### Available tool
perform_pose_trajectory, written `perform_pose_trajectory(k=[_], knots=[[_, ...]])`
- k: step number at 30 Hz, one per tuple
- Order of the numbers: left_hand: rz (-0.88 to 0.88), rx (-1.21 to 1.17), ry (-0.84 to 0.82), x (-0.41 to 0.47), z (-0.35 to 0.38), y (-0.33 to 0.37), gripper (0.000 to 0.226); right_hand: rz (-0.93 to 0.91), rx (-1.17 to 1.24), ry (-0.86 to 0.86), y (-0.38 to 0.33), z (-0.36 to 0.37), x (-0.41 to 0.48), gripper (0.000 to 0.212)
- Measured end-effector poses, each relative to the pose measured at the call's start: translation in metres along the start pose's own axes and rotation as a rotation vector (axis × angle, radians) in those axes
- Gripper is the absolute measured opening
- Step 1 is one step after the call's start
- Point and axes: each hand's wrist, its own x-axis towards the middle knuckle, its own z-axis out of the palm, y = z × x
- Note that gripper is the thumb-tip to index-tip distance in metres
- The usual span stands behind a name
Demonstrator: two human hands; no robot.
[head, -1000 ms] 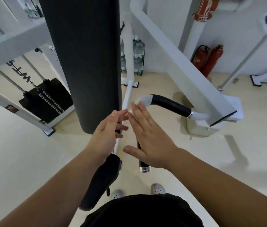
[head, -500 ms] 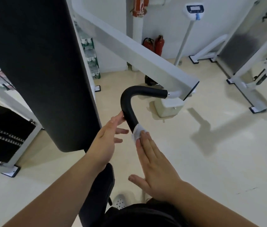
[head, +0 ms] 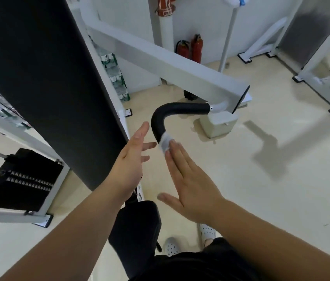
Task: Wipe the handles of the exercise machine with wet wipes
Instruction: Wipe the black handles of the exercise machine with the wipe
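The machine's black curved handle (head: 177, 108) juts from a white arm (head: 170, 61) and bends down toward me. A white wet wipe (head: 165, 143) is wrapped on its lower part, just below the bend. My right hand (head: 188, 179) lies flat with straight fingers, its fingertips pressing the wipe against the handle. The rest of the handle below the wipe is hidden behind that hand. My left hand (head: 130, 165) hovers just left of the handle with fingers spread, holding nothing and not touching it.
A tall black back pad (head: 38, 78) stands close on the left, with the black seat (head: 137, 230) below my arms. A weight stack (head: 18, 179) sits at lower left. Two red fire extinguishers (head: 196, 48) and other white machine frames (head: 322, 84) stand beyond on the beige floor.
The wipe has slid from the top of the bend down to the handle's lower part under my right hand. My left hand has come off the wipe and opened beside the handle.
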Motion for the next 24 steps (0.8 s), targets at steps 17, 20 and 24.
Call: perform_pose_trajectory(k=[17, 20, 24], knots=[[0.179, 0.114, 0.134, 0.018, -0.002, 0.016, 0.06, -0.074, 0.012, 0.106, 0.004, -0.032, 0.098, 0.089], [0.173, 0.14, 0.163, 0.023, 0.0, 0.02, 0.06, -0.09, 0.003, 0.121, 0.012, -0.038, 0.11, 0.087], [0.174, 0.114, 0.251, 0.024, 0.014, 0.028, 0.049, -0.088, 0.103, 0.104, 0.006, -0.028, 0.08, 0.092]])
